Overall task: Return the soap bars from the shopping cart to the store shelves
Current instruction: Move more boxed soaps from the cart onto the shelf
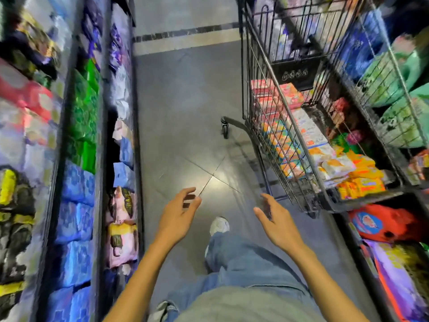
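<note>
A dark wire shopping cart (260,89) stands on the right of the aisle, filled with several packaged soap bars (329,163) in orange, yellow, pink and white wrappers. My left hand (180,211) hovers over the floor with relaxed, spread fingers and holds nothing. My right hand (272,217) is likewise empty, fingers loosely extended, just left of the cart's near corner. Neither hand touches the cart. Store shelves (99,145) run along the left, stocked with blue, green and pink packs.
Grey tiled floor (185,112) runs between shelves and cart. My leg in jeans and a white shoe (219,225) are below my hands. More shelves on the right hold green bags (399,89) and a red pack (383,224). The cart's wheel (224,129) sticks out left.
</note>
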`<action>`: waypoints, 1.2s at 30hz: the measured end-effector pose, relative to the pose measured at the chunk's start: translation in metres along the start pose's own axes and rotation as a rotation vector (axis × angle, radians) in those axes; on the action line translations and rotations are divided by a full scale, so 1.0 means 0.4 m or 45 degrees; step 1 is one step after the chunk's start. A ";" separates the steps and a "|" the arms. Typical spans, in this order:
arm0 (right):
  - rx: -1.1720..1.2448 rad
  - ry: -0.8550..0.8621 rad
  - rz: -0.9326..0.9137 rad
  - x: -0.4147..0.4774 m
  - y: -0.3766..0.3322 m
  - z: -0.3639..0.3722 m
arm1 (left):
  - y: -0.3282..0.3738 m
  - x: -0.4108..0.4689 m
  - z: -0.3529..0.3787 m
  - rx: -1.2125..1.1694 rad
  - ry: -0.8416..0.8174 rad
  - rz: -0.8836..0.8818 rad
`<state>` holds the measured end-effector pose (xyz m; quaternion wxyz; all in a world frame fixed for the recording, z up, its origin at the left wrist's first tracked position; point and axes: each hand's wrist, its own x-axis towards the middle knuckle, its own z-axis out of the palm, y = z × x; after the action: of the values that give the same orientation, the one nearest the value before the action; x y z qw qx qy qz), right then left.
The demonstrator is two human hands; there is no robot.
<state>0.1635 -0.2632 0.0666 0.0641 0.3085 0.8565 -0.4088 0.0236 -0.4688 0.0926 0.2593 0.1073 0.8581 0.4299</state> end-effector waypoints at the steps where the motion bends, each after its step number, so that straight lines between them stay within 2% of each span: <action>1: 0.000 -0.002 -0.012 0.035 -0.023 -0.006 | -0.001 0.026 -0.015 -0.001 0.020 -0.027; 8: -0.008 -0.054 -0.084 0.301 -0.157 -0.059 | 0.001 0.218 -0.108 -0.070 0.098 -0.155; 14: 0.014 0.038 0.002 0.472 -0.207 -0.085 | 0.070 0.465 -0.144 0.048 -0.035 -0.088; 17: 0.066 0.169 0.121 0.529 -0.216 -0.120 | 0.171 0.621 -0.138 0.109 -0.192 0.057; 23: 0.275 0.629 0.531 0.547 -0.243 -0.197 | 0.454 0.886 -0.057 0.325 -0.630 0.529; 29: 0.465 1.025 0.891 0.474 -0.245 -0.224 | 0.684 0.955 0.115 0.412 -1.038 0.948; 32: 0.507 1.218 1.020 0.444 -0.222 -0.238 | 0.737 0.948 0.221 0.361 -1.255 1.006; 36: 0.558 1.282 1.133 0.430 -0.153 -0.277 | 0.740 0.946 0.384 0.533 -1.450 0.944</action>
<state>0.0058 -0.1286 0.1175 -0.2424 0.7868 0.4727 -0.3143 -0.2240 -0.0302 0.1177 0.4779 0.6479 0.5608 0.1930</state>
